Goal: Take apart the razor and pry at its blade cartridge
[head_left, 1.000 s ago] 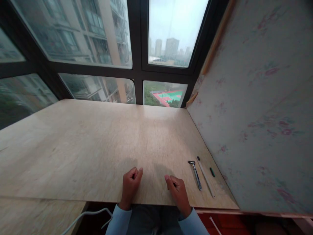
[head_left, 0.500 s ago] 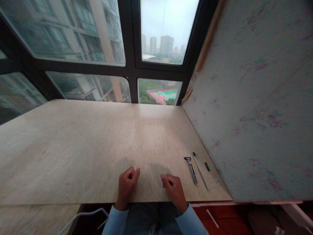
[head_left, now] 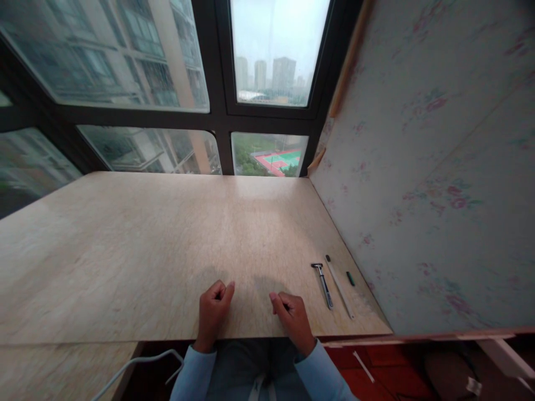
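Note:
My left hand [head_left: 214,311] is curled into a loose fist at the front of the pale marbled countertop [head_left: 159,250], thumb on top, and nothing shows in it. Also closed, my right hand [head_left: 293,316] rests a short way to the right, its thumb pointing inward, with no object visible in its fingers. Nearest to it lies a razor [head_left: 325,287] with a dark head and silver-and-dark handle. Beside the razor is a white toothbrush [head_left: 339,287] with dark bristles. Farther right sits a small dark green cylinder [head_left: 350,279], its kind too small to tell. Neither hand touches these things.
A wall [head_left: 438,195] with floral paper borders the counter on the right. Dark-framed windows [head_left: 267,117] stand at the back. Below the front edge are a white cable [head_left: 137,361] at left and a red surface [head_left: 345,359] at right.
The view has shifted slightly, so the hands and objects appear a little higher and to the left. Both hands keep their closed shape, and the objects on the counter stay put.

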A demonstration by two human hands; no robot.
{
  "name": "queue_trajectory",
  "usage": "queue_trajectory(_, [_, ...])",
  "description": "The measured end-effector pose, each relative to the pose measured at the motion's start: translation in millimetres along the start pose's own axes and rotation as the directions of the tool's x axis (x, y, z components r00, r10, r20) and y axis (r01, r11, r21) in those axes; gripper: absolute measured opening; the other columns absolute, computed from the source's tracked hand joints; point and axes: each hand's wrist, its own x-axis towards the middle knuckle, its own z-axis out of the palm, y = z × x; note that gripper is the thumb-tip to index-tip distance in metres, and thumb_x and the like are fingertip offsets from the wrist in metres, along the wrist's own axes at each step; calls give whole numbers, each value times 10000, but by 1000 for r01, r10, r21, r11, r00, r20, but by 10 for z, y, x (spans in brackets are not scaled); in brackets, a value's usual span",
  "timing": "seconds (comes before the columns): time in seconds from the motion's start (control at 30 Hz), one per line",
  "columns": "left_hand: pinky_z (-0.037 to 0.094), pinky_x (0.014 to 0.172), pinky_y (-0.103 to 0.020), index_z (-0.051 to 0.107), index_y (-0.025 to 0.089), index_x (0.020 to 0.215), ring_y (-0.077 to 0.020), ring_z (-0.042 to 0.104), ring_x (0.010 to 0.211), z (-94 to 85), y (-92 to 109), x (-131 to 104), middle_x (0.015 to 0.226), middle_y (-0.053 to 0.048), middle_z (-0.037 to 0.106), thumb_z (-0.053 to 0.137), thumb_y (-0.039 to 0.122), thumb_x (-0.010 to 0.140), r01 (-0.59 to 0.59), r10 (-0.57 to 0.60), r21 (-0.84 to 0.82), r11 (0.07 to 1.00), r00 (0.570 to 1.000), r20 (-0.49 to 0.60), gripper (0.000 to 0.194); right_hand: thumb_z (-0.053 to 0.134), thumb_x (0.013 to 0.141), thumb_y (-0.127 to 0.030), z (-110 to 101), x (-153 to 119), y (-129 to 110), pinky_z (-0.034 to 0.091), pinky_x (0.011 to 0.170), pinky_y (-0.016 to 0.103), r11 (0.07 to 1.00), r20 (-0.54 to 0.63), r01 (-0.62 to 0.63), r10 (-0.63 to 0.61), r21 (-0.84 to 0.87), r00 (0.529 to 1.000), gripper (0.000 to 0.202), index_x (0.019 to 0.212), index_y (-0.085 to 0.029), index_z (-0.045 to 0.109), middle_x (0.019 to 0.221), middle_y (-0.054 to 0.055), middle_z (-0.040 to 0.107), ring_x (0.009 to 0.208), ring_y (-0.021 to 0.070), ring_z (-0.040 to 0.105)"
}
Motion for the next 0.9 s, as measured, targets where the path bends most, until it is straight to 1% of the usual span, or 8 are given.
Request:
queue_trajectory(0.3, [307,506,-244,294,228,538,-106,332,503,-2,5,2,524,55,296,536,455,799,3,-3,20,1000,1000,2,423,461,972,-460,-3,8,-11,311,522,233,1000,2,1,-1,19,1000,543,511,-178,511,480,-27,472,482,107,495])
queue_trajectory(0.6, [297,492,-245,289,232,536,-105,316,495,-17,-3,2,526,56,274,537,462,799,-18,18,8,1000,1000,6,429,461,975,-454,12,-10,4,308,527,234,1000,-6,7,-7,-11,1000,545,510,-176,516,478,-25,487,482,105,504])
queue_trajectory(0.77, [304,494,-244,289,230,539,-104,313,495,-28,-9,2,527,57,275,546,462,806,-7,7,11,1000,1000,12,437,455,979,-464,9,-19,-3,310,527,235,1000,-12,1,-1,-25,1000,554,512,-175,531,477,-23,493,484,106,518])
queue_trajectory(0.9, [314,504,-242,305,223,537,-103,324,499,-34,-13,4,525,56,291,565,458,805,2,-2,15,1000,1000,11,441,435,985,-465,8,-33,-35,305,530,239,998,-6,21,-22,-55,1000,571,505,-173,534,478,-22,486,481,102,513])
